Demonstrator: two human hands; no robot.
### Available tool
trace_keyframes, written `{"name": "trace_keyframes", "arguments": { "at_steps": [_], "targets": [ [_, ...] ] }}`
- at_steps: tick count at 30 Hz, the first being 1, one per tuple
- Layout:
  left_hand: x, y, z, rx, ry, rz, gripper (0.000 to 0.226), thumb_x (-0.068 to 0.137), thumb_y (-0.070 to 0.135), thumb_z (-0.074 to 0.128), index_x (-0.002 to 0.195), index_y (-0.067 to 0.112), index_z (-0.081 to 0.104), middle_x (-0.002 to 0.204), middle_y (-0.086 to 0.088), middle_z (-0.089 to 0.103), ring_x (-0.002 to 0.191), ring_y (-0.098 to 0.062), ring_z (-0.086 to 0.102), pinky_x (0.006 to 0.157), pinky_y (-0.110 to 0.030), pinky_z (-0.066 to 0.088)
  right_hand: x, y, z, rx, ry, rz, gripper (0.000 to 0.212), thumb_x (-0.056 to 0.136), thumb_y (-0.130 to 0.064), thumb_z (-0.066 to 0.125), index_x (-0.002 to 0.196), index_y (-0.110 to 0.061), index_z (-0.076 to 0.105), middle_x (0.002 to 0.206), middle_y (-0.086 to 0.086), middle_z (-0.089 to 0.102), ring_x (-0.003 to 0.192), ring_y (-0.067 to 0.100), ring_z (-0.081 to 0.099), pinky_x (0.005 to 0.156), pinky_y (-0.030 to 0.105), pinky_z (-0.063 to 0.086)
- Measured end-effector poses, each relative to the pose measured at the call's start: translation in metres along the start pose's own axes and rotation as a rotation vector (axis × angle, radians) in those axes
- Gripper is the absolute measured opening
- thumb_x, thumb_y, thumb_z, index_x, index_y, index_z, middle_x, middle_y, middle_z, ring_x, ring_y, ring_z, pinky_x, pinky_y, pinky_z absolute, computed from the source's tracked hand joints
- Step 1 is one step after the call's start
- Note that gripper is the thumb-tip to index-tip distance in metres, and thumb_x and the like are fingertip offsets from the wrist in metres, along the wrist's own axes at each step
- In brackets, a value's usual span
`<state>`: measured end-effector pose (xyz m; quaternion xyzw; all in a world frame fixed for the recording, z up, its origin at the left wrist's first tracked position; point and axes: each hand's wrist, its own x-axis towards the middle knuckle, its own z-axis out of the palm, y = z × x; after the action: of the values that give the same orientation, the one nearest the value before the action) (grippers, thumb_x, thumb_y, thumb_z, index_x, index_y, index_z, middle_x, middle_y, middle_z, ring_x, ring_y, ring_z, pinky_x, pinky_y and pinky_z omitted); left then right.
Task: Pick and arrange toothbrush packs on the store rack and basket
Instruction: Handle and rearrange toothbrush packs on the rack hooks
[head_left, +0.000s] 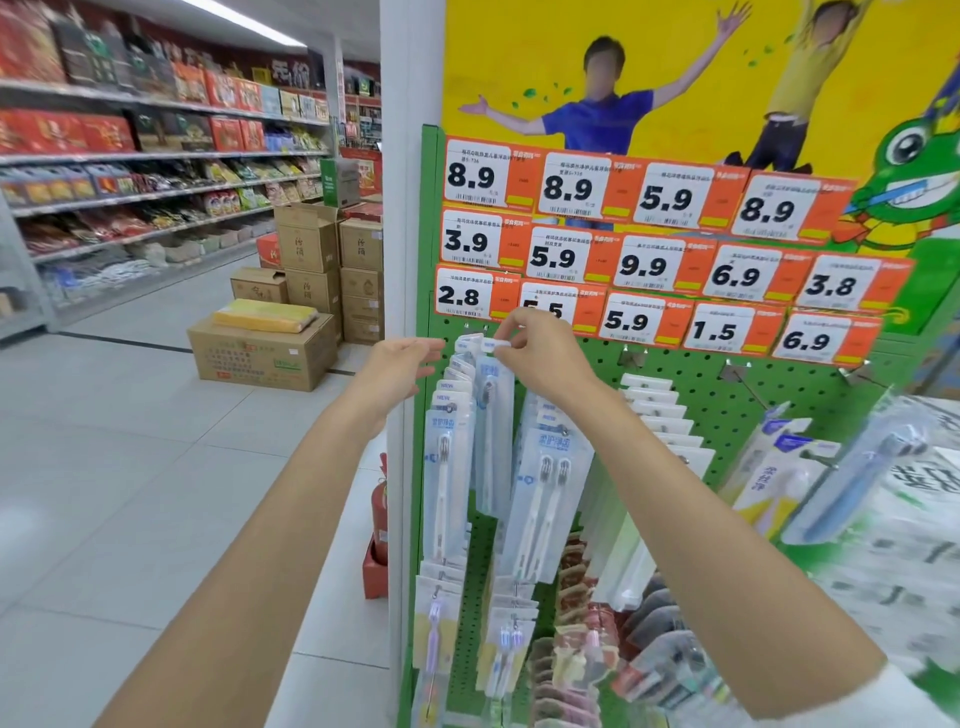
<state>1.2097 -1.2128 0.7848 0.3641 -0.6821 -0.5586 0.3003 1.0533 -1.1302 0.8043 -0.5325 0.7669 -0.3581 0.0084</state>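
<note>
At frame centre, a toothbrush pack (492, 415) is pinched by its top tab in the right hand (543, 361) against the green rack (727, 405) — the left hand (397, 371) is held loose-fingered just beside it.

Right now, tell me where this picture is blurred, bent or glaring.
Head view: the wide lens bows the aisle shelves and tilts the pegboard rack; price tags and the toothbrush pack in the right hand are sharp; bags at the right edge smear; the ceiling light strip blows out.
</note>
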Motion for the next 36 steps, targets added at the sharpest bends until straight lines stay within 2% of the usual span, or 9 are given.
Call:
{"name": "trace_keyframes", "arguments": {
  "at_steps": [3, 6, 10, 15, 20, 24, 27, 31, 36],
  "targets": [
    [0.003, -0.002, 0.002, -0.005, -0.034, -0.001, 0.038, 0.106, 0.025, 0.035, 0.133, 0.012, 0.057, 0.134, -0.003, 0.060, 0.122, -0.018, 0.055, 0.109, -0.038, 0.040, 0.005, 0.004, 0.004, -0.018, -0.054, -0.017, 0.003, 0.090, -0.013, 0.064, 0.092, -0.015, 0.064, 0.090, 0.005, 0.068, 0.080, 0.018, 0.064, 0.068, 0.029, 0.052],
    [0.005, -0.004, 0.002, -0.032, -0.050, -0.013, 0.038, 0.107, 0.027, 0.035, 0.128, 0.010, 0.061, 0.123, -0.003, 0.065, 0.110, -0.016, 0.060, 0.104, -0.036, 0.043, 0.010, 0.007, 0.008, 0.001, -0.119, -0.029, 0.004, 0.090, -0.016, 0.068, 0.089, -0.016, 0.065, 0.091, 0.004, 0.068, 0.084, 0.019, 0.066, 0.079, 0.038, 0.057],
    [0.009, -0.006, 0.001, -0.061, -0.052, -0.017, 0.038, 0.106, 0.029, 0.036, 0.126, 0.009, 0.063, 0.117, -0.003, 0.068, 0.101, -0.015, 0.063, 0.102, -0.035, 0.046, 0.014, 0.006, 0.012, 0.042, -0.113, -0.046, 0.008, 0.090, -0.015, 0.068, 0.084, -0.017, 0.063, 0.089, 0.005, 0.068, 0.082, 0.021, 0.067, 0.080, 0.042, 0.058],
    [0.012, -0.009, -0.002, -0.064, -0.047, -0.026, 0.039, 0.106, 0.030, 0.035, 0.128, 0.010, 0.061, 0.120, -0.005, 0.067, 0.106, -0.019, 0.064, 0.105, -0.040, 0.045, 0.017, 0.002, 0.018, 0.071, -0.144, -0.070, 0.006, 0.093, -0.014, 0.065, 0.089, -0.011, 0.068, 0.085, 0.006, 0.070, 0.077, 0.022, 0.070, 0.080, 0.044, 0.058],
    [0.015, -0.010, -0.004, -0.059, -0.047, -0.046, 0.039, 0.106, 0.032, 0.035, 0.128, 0.012, 0.061, 0.124, -0.005, 0.065, 0.110, -0.021, 0.063, 0.107, -0.043, 0.045, 0.018, 0.001, 0.013, 0.039, -0.194, -0.099, 0.014, 0.096, -0.016, 0.061, 0.098, -0.012, 0.074, 0.088, -0.006, 0.069, 0.084, 0.012, 0.067, 0.086, 0.032, 0.055],
    [0.014, -0.007, -0.004, -0.058, -0.056, -0.038, 0.040, 0.106, 0.033, 0.034, 0.129, 0.012, 0.060, 0.122, -0.004, 0.065, 0.109, -0.020, 0.062, 0.105, -0.041, 0.046, 0.031, 0.003, 0.000, -0.029, -0.089, -0.106, 0.016, 0.095, -0.015, 0.061, 0.104, -0.012, 0.075, 0.095, -0.005, 0.067, 0.091, 0.009, 0.061, 0.083, 0.023, 0.047],
    [0.012, -0.005, -0.005, -0.053, -0.062, -0.028, 0.040, 0.107, 0.034, 0.033, 0.127, 0.014, 0.061, 0.116, -0.001, 0.067, 0.104, -0.015, 0.064, 0.101, -0.037, 0.047, 0.037, 0.005, 0.000, -0.057, -0.158, -0.099, 0.014, 0.091, -0.018, 0.068, 0.102, -0.012, 0.075, 0.091, -0.006, 0.067, 0.083, 0.006, 0.061, 0.074, 0.017, 0.045],
    [0.011, -0.005, -0.006, -0.051, -0.065, -0.024, 0.041, 0.107, 0.034, 0.032, 0.127, 0.015, 0.061, 0.117, -0.002, 0.068, 0.104, -0.016, 0.064, 0.103, -0.039, 0.047, 0.039, 0.006, 0.012, -0.102, -0.217, -0.087, 0.015, 0.091, -0.021, 0.069, 0.100, -0.011, 0.075, 0.095, -0.001, 0.071, 0.087, 0.013, 0.065, 0.082, 0.029, 0.054],
    [0.008, -0.005, -0.010, -0.087, -0.029, -0.015, 0.039, 0.106, 0.033, 0.033, 0.125, 0.015, 0.063, 0.117, -0.002, 0.068, 0.103, -0.016, 0.066, 0.099, -0.037, 0.049, 0.035, 0.003, 0.010, -0.106, -0.186, -0.056, 0.012, 0.092, -0.020, 0.065, 0.089, -0.010, 0.072, 0.077, -0.008, 0.064, 0.079, 0.015, 0.064, 0.067, 0.024, 0.050]
  ]
}}
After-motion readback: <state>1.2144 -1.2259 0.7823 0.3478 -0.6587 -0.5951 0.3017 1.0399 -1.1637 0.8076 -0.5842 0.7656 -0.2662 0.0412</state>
